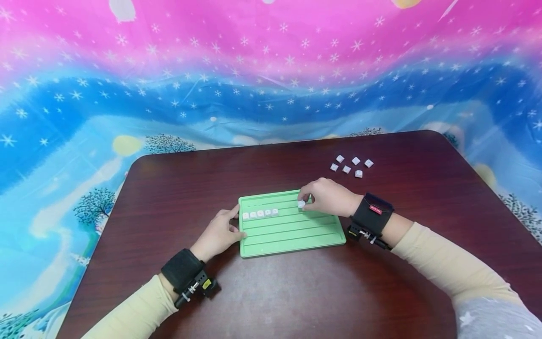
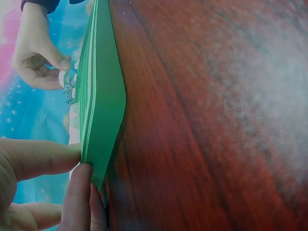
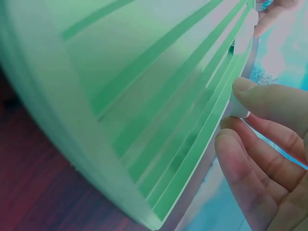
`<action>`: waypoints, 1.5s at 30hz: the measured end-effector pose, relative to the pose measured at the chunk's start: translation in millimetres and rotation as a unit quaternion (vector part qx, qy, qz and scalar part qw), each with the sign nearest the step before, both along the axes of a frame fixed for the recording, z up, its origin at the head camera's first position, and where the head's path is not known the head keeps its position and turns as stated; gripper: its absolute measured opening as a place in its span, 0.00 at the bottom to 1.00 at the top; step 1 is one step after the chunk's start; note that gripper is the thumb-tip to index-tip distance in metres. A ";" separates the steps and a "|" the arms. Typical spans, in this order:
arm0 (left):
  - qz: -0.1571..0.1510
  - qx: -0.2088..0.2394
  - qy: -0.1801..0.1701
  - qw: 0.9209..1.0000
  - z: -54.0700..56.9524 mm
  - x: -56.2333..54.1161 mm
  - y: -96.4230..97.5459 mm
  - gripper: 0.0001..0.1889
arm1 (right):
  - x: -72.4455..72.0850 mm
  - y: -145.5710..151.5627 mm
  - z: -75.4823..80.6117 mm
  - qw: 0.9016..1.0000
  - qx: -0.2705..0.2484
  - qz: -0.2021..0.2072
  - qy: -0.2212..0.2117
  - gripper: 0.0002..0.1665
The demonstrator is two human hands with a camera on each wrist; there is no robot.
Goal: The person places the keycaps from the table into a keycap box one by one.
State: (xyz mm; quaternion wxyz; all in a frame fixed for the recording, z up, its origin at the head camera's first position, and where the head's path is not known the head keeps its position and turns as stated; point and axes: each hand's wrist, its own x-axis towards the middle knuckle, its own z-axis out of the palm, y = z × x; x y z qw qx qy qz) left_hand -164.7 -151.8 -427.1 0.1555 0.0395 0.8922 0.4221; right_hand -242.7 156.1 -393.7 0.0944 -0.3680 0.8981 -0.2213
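A light green grooved tray (image 1: 292,231) lies on the table. My left hand (image 1: 218,234) grips its left edge, thumb and fingers pinching the rim in the left wrist view. My right hand (image 1: 330,196) is over the tray's upper right part and pinches a small white keycap-shaped tile (image 1: 301,204) between thumb and fingers. In the right wrist view this white tile (image 3: 239,107) shows just below the thumb tip. Several similar white tiles (image 1: 260,213) stand side by side in one of the tray's upper rows, starting at its left end.
Several loose white tiles (image 1: 346,169) lie scattered on the dark brown table (image 1: 296,292), behind my right hand. A pink and blue patterned cloth (image 1: 271,84) hangs beyond the table's far edge. Both wrists wear black straps with small cameras.
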 end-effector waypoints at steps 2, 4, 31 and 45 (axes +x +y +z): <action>0.000 -0.001 -0.001 1.000 -0.9 -0.5 0.0 0.44 | -0.6 -2.6 1.0 1.000 0.006 0.002 -0.001 0.09; 0.000 -0.003 -0.002 1.000 -1.8 -0.9 0.1 0.44 | -0.9 -4.7 2.1 1.000 0.008 0.005 0.001 0.09; -0.002 0.003 -0.003 1.000 -2.0 -0.1 -1.2 0.45 | -2.3 -44.3 -0.5 0.998 0.055 0.043 -0.006 0.07; -0.004 0.001 -0.003 1.000 -2.0 -1.2 -0.9 0.45 | -1.0 -54.9 -2.7 0.996 0.069 0.058 0.019 0.03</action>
